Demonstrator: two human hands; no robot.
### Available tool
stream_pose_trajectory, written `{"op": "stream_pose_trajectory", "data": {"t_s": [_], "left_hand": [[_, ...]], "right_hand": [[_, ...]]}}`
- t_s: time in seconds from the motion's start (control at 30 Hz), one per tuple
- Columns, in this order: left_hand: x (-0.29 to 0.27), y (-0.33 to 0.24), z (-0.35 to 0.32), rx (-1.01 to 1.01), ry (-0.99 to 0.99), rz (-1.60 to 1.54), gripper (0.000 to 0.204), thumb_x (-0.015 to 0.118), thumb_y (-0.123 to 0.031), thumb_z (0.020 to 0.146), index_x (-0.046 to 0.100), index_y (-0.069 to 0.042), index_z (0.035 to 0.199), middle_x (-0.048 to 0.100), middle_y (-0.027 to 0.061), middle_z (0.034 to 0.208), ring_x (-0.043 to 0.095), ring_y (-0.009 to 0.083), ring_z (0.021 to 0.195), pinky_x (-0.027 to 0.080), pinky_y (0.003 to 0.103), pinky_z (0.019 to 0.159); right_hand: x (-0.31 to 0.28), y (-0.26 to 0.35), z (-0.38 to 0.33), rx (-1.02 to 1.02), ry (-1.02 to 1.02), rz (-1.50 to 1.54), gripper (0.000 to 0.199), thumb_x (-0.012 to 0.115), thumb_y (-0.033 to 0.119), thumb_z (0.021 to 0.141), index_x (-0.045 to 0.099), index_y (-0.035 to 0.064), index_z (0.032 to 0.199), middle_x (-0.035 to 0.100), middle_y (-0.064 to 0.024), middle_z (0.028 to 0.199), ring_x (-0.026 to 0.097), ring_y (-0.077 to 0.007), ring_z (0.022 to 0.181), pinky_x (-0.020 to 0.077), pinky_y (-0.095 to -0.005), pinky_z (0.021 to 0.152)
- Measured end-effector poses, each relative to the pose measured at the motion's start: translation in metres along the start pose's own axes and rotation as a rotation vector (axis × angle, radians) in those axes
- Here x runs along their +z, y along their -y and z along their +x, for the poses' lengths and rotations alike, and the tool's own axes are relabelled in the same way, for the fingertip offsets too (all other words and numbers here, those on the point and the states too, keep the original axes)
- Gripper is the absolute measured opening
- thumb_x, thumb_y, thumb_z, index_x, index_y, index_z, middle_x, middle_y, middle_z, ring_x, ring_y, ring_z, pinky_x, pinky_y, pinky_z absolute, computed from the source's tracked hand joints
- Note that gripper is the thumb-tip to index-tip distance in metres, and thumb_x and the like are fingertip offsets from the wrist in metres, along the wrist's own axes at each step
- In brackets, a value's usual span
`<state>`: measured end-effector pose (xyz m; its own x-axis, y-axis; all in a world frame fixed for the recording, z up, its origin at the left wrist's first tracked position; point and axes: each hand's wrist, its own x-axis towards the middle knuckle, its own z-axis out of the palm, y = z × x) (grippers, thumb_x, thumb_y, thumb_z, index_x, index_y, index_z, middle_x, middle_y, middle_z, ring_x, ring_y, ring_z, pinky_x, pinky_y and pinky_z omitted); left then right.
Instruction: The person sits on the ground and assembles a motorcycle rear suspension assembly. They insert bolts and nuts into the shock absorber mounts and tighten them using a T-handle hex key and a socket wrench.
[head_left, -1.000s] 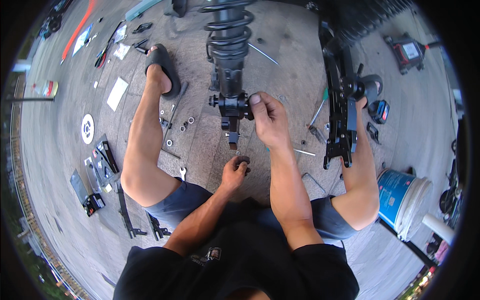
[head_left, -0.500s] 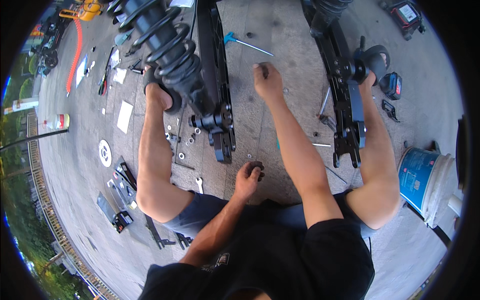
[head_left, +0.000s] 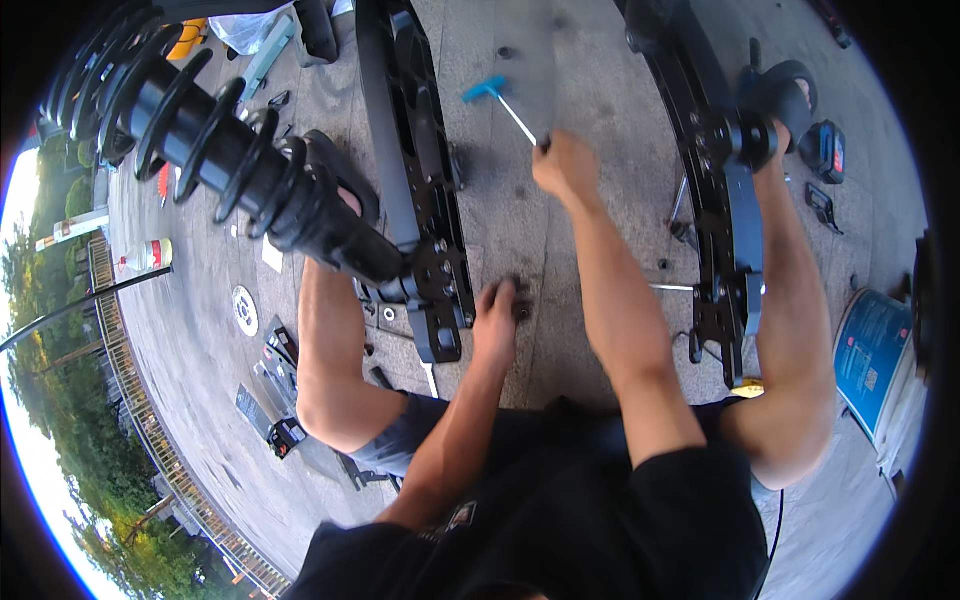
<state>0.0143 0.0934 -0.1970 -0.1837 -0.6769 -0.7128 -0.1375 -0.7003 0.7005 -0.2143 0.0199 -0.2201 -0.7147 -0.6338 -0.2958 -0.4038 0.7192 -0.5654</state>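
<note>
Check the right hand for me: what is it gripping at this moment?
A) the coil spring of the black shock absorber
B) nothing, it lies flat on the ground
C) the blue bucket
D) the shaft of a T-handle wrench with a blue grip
D: the right hand closes on the metal shaft of the blue T-handle wrench, far out on the concrete.

Black T-shirt with a small chest emblem, dark grey-blue shorts, black sandals; forearms, left hand (head_left: pixel 495 325) and right hand (head_left: pixel 565 168) bare.

Blue bucket (head_left: pixel 872 352) with red-white label, far right; white bottle (head_left: pixel 146 256) with red label, far left.
</note>
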Motion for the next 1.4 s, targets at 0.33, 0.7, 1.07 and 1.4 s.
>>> {"op": "stream_pose_trajectory", "data": {"t_s": [0.33, 0.7, 1.07, 1.4], "left_hand": [[0.043, 0.001, 0.007, -0.031, 0.206, -0.19, 0.022, 0.046, -0.015, 0.097, 0.054, -0.002, 0.113, 0.059, 0.0074, 0.084, 0.06, 0.0201, 0.078, 0.052, 0.035, 0.07], [0.011, -0.022, -0.071, 0.614, 0.249, 0.483, 0.036, 0.05, -0.015, 0.097, 0.047, 0.004, 0.128, 0.061, 0.0115, 0.112, 0.059, 0.0158, 0.098, 0.047, 0.03, 0.087], [-0.054, -0.123, -0.075, 0.52, 0.019, -0.138, 0.048, 0.037, -0.044, 0.099, 0.045, -0.008, 0.13, 0.058, 0.0096, 0.12, 0.06, 0.0271, 0.104, 0.053, 0.04, 0.08], [-0.011, -0.177, -0.086, 0.671, 0.198, 0.034, 0.072, 0.036, -0.058, 0.093, 0.037, -0.002, 0.138, 0.053, 0.0175, 0.126, 0.054, 0.0301, 0.115, 0.044, 0.046, 0.099]], "right_hand": [[-0.019, -0.066, -0.202, 0.218, 0.192, 0.772, 0.036, 0.064, 0.028, 0.084, 0.06, -0.0026, 0.103, 0.064, -0.0222, 0.099, 0.063, -0.0342, 0.095, 0.0491, -0.0403, 0.082], [-0.083, -0.006, -0.16, -0.23, 0.204, 1.595, 0.027, 0.06, 0.012, 0.092, 0.058, 0.0037, 0.117, 0.063, -0.0021, 0.09, 0.06, -0.0075, 0.082, 0.0499, -0.0219, 0.074], [-0.112, 0.012, -0.13, -0.768, 0.05, 1.223, 0.025, 0.058, 0.002, 0.088, 0.06, 0.0029, 0.113, 0.065, -0.0054, 0.094, 0.059, -0.0093, 0.077, 0.0489, -0.0235, 0.068], [-0.122, 0.017, -0.125, -1.036, -0.137, 0.935, 0.029, 0.061, -0.001, 0.083, 0.064, 0.006, 0.111, 0.067, -0.0122, 0.101, 0.065, -0.0237, 0.085, 0.0518, -0.0338, 0.072]]}}
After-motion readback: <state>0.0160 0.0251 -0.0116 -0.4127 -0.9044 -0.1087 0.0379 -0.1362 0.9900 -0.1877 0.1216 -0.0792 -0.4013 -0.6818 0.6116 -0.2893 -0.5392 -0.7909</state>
